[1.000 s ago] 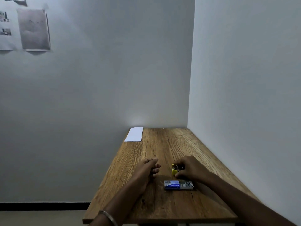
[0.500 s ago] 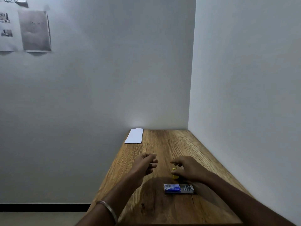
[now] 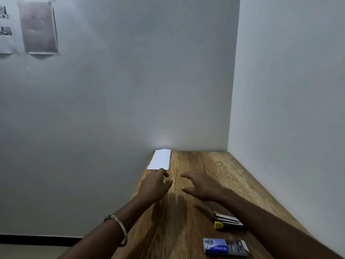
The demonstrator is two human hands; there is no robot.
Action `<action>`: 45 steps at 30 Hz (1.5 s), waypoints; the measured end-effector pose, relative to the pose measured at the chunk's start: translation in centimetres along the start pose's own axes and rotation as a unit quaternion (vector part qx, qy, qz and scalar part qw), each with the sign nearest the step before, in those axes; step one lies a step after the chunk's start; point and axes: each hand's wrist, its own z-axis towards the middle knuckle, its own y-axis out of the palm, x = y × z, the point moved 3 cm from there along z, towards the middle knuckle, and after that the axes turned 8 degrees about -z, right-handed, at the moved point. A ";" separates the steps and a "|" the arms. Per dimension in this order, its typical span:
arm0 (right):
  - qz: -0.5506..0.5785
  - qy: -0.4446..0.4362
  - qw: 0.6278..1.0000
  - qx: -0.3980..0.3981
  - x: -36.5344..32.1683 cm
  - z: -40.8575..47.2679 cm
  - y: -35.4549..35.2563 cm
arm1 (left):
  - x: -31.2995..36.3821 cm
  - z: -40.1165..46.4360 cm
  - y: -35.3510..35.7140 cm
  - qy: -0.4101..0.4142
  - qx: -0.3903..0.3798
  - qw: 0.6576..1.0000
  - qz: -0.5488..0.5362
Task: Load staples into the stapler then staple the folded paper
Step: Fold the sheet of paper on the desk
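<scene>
Moved: both hands off the stapler and staple box, reached forward toward the paper; right hand let the stapler go.
Left grip [image 3: 155, 184]: fingers loosely extended, holding nothing; fingertips just short of the paper's near edge, maybe touching, can't tell.
Right grip [image 3: 202, 186]: spread wide, thumb apart from fingers, empty; hovers over bare surface [image 3: 214, 165].
Paper [image 3: 160, 159]: folded, flat at the far left corner of the surface, against the back wall; long axis runs away from the person.
Key relation: paper lies straight ahead of the left grip, ahead and left of the right; left hand is nearer.
Stapler [image 3: 226, 220]: on the surface near the right forearm, well behind both hands; looks closed.
Staple box [image 3: 225, 247]: near edge, tray slid partly out.
Step, my read: loading looks done; fetching paper.
Next: left hand pulls paper back toward the stapler.
</scene>
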 end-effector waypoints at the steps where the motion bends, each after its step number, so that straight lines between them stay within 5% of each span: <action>1: -0.002 -0.005 1.000 -0.002 -0.1 1.0 0.3 | -0.8 0.7 0.1 0.001 -0.004 1.000 0.027; 23: 0.004 -0.002 0.994 -0.106 2.5 16.2 10.8 | -13.2 14.7 7.7 -0.073 -0.141 0.980 0.120; 45: 0.011 -0.009 0.986 -0.163 -1.4 5.1 5.6 | -5.5 2.2 4.3 -0.047 -0.156 0.959 0.233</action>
